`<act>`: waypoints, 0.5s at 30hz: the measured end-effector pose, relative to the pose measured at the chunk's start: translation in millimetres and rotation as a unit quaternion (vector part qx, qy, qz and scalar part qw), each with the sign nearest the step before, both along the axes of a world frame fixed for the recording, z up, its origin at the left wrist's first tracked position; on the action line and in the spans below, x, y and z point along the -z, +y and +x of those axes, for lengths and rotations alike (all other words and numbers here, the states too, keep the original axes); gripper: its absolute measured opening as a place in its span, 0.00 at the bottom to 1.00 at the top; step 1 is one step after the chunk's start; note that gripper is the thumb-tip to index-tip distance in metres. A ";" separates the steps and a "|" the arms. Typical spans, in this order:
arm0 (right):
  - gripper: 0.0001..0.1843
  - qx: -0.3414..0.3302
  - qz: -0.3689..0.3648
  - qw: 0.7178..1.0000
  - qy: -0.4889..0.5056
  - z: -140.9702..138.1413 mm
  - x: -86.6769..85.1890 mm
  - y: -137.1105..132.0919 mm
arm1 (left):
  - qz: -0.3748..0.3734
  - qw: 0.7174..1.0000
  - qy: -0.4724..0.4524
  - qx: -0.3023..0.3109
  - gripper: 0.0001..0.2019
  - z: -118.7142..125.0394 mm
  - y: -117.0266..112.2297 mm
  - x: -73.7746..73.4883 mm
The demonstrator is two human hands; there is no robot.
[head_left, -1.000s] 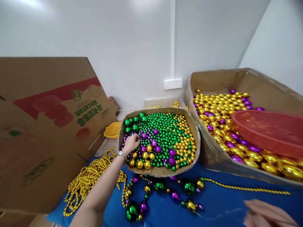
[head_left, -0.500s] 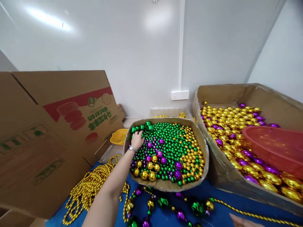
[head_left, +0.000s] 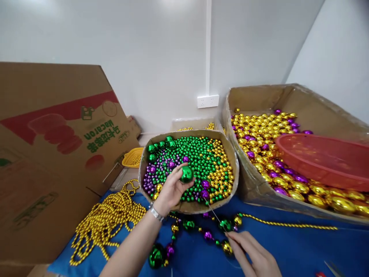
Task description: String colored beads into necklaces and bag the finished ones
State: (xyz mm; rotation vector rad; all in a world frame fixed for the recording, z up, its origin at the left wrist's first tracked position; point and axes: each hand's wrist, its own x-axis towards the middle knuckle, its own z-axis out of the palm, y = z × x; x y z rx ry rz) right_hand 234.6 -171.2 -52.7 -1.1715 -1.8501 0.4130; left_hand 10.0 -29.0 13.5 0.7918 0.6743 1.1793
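My left hand is closed on a large green bead, held above the near side of a cardboard box full of green, gold and purple beads. My right hand is low at the bottom, its fingers pinched on a thin needle or wire that points up toward the green bead. A partly strung strand of large green, purple and gold beads lies on the blue cloth between my hands.
A heap of gold bead strands lies at the left. A big carton of gold and purple balls with a red plastic basin stands at the right. Printed cardboard boxes lean at the left, with a small yellow basket behind.
My left hand has come back from the far corner of the bead box with a green bead in it. My right hand has come up into view holding the needle.
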 end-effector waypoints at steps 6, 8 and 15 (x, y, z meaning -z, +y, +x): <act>0.09 0.006 -0.001 1.000 -0.013 -2.0 1.3 -8.9 | -0.083 0.991 -0.103 -0.006 0.09 43.0 -29.4 8.7; 0.10 0.004 0.002 1.000 -0.019 -0.4 0.8 -11.6 | -0.081 0.990 -0.111 -0.016 0.11 51.9 -32.7 10.7; 0.09 0.016 0.000 1.000 -0.008 1.7 4.4 -15.6 | -0.081 0.989 -0.119 -0.036 0.11 65.1 -41.1 13.5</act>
